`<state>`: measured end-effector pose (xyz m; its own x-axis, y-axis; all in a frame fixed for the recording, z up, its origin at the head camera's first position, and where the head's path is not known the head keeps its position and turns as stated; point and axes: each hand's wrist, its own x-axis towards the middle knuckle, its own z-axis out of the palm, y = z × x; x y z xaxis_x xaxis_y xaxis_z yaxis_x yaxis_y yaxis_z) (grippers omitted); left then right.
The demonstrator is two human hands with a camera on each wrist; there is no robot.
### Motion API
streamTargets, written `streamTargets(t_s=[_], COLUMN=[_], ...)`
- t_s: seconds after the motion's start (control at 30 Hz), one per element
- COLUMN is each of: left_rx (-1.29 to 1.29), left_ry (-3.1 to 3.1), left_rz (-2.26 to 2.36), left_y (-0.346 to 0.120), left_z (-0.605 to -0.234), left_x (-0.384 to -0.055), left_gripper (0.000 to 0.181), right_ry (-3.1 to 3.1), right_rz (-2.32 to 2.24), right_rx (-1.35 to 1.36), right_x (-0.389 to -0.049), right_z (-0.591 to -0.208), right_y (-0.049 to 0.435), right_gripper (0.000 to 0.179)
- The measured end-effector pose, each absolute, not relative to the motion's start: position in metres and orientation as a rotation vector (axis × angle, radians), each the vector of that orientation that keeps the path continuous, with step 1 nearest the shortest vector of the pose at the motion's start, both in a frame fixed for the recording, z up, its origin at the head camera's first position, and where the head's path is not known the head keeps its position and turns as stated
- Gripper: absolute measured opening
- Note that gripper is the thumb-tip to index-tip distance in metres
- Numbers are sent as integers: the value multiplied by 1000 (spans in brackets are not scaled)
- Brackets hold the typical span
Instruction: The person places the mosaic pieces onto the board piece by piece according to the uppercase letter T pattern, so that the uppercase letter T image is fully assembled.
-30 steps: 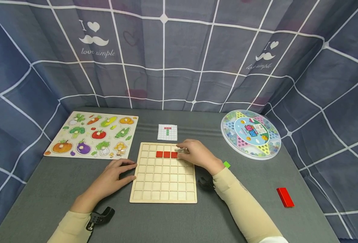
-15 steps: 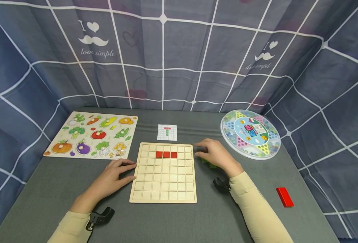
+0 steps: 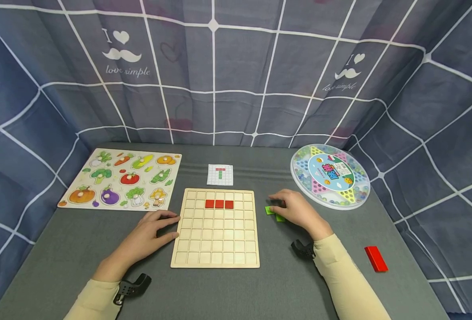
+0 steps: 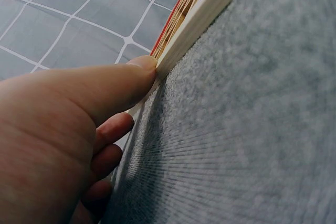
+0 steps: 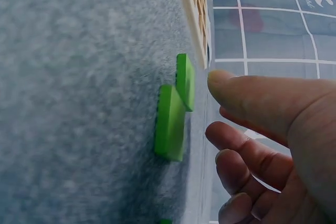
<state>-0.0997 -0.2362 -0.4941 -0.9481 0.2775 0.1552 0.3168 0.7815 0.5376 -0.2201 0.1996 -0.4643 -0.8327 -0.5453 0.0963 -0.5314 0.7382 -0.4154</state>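
A wooden grid board (image 3: 215,246) lies on the grey cloth, with a row of red square tiles (image 3: 219,204) set in its second row. At its left edge rests my left hand (image 3: 149,233); in the left wrist view the thumb (image 4: 139,72) touches the board's side. My right hand (image 3: 297,211) hovers over several green tiles (image 3: 269,210) lying right of the board, partly covering them. In the right wrist view two green tiles (image 5: 170,124) show plainly on the cloth, and the thumb and fingers are spread apart with nothing between them.
A small card (image 3: 220,174) with a red and green T pattern lies behind the board. Back left is a vegetable puzzle board (image 3: 113,191); back right, a round game box (image 3: 324,195). A red block (image 3: 376,259) lies far right. A checked curtain (image 3: 236,58) surrounds the table.
My right hand has left the red tile row on the board and moved right to the green tiles, uncovering three red tiles. The left hand stays at the board's edge.
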Motion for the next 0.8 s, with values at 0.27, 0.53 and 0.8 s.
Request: streamTargets(t_s=[0.27, 0.53, 0.8], left_rx=[-474, -484, -484], left_ry=[-2914, -2912, -2908], left_rz=[-907, -883, -894], left_y=[-236, -235, -236], left_z=[-493, -493, -493], left_x=[-99, -100, -100], left_gripper=[45, 45, 45], right_ry=[2870, 2855, 2841], right_rz=[-698, -683, -686], right_rx=[-902, -883, -887], right_x=[-216, -216, -214], right_z=[-469, -473, -473], right_y=[203, 202, 201], right_gripper=[39, 38, 26])
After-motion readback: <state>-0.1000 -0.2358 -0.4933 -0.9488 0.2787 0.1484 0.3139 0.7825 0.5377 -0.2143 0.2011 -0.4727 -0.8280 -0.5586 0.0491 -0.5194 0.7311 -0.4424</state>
